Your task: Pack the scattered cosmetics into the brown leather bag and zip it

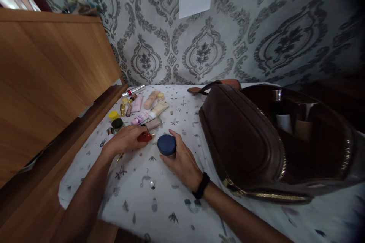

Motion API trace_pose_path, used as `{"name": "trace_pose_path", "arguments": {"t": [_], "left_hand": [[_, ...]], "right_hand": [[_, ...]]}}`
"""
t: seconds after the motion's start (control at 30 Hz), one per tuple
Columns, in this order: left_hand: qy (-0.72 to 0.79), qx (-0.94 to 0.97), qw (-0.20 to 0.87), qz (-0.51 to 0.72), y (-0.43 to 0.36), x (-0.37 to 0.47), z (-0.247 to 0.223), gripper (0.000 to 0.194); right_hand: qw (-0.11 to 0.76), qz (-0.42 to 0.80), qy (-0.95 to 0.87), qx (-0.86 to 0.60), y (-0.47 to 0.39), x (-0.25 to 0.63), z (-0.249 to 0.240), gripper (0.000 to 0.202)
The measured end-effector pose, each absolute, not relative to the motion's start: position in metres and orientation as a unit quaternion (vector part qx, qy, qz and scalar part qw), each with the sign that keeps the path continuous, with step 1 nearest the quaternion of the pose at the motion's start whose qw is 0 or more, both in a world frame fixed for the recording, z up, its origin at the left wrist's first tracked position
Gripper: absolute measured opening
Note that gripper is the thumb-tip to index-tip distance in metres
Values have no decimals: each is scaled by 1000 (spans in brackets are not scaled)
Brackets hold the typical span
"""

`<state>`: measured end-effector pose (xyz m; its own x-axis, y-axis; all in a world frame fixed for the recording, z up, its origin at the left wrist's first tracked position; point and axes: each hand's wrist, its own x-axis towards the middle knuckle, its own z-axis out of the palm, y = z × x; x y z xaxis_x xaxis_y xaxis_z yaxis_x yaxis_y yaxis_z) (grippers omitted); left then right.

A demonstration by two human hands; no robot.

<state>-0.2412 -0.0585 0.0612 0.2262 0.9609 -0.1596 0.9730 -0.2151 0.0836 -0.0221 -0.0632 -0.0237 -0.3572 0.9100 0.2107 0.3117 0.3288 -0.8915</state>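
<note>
My right hand (pixel 184 161) is wrapped round a round jar with a blue lid (pixel 167 144), near the middle of the patterned white cloth (pixel 168 205). To its left, my left hand (pixel 128 139) has its fingers closed on a small red item (pixel 145 137). Just beyond my left hand lie a clear bottle (pixel 153 123) and a pink and white tube (pixel 140 118). A dark green-lidded jar (pixel 117 123) stands beside that hand, with a yellow-lidded jar (pixel 113 115) behind it.
An open brown bag (pixel 239 136) with two bottles inside fills the right side. Several tubes and small cosmetics, including a beige tube (pixel 159 109), lie towards the patterned wall (pixel 199 45). A wooden cabinet (pixel 57 57) borders the left.
</note>
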Motion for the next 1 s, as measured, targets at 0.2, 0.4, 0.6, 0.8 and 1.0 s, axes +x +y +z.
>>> {"name": "trace_pose_path", "arguments": {"t": [0.2,0.4,0.6,0.8,1.0], "left_hand": [[612,784,91,40,-57,-245,61,34],[573,805,61,145,-56,-241,56,29],[587,794,37,156,-53,-243,53,30],[596,798,71,45,-53,-240,55,29],[620,784,27,-29,-58,-233,51,27]], "right_hand": [[388,414,-701,-432,-62,-23,-19,76],[400,432,-671,-450,-61,-23,-13,77],[435,421,-662,-442,-64,-21,-10,77],[405,401,-703,-425,-64,-22,-20,70],[380,395,-714,-435,-64,-22,-23,70]]}}
